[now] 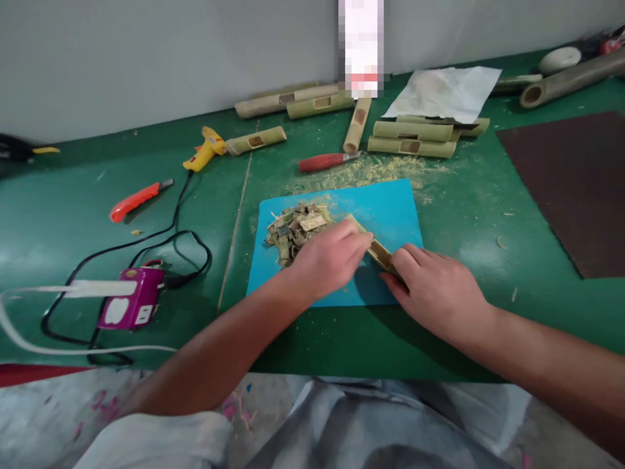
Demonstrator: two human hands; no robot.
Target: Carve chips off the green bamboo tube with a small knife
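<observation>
A bamboo tube [379,253] with a rectangular slot cut in its side is held at a slant over a blue sheet [342,296]. My left hand [332,255] is closed on its upper left end, fingertips at the edge of the slot. Around the lower right end my right hand [430,283] is wrapped, thumb underneath. Just left of the tube, on the sheet, lies a heap of dry bamboo chips [295,231], partly behind my left hand. Whether my left fingers also pinch a small piece cannot be made out.
Behind the sheet lie a red-handled knife [322,162], sawdust [375,170] and several slotted bamboo tubes [413,146]. To the left are a yellow glue gun [208,151], an orange utility knife [137,200] and a purple power adapter [131,296] with cables. A dark board [576,189] lies right.
</observation>
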